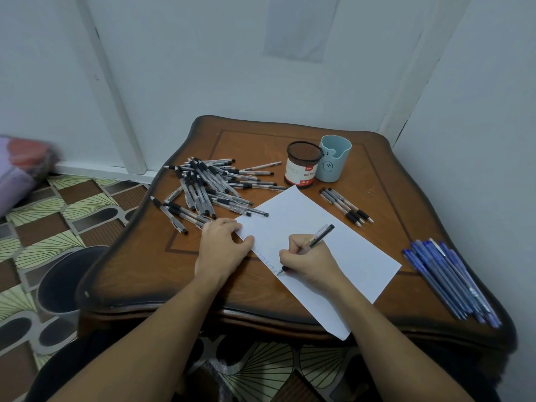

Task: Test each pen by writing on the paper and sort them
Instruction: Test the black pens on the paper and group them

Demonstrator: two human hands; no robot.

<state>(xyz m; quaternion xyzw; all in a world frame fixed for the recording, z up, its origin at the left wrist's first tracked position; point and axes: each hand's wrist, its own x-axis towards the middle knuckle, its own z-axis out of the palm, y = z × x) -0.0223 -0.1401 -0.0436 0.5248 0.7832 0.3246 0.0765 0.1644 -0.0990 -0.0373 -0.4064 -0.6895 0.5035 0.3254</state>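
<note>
One pen [313,242] gripped in right hand [307,261], tip on paper [319,236].

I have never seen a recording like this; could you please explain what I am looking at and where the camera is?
There is no machine: a person wears a wide camera on the head, looking down at their own hands. The right hand holds a pen with its tip on the paper. The left hand rests on the paper's edge. On the table lie a pile of black-grip pens, a few pens set apart, blue pens, a mesh cup and a pale blue cup.
</note>
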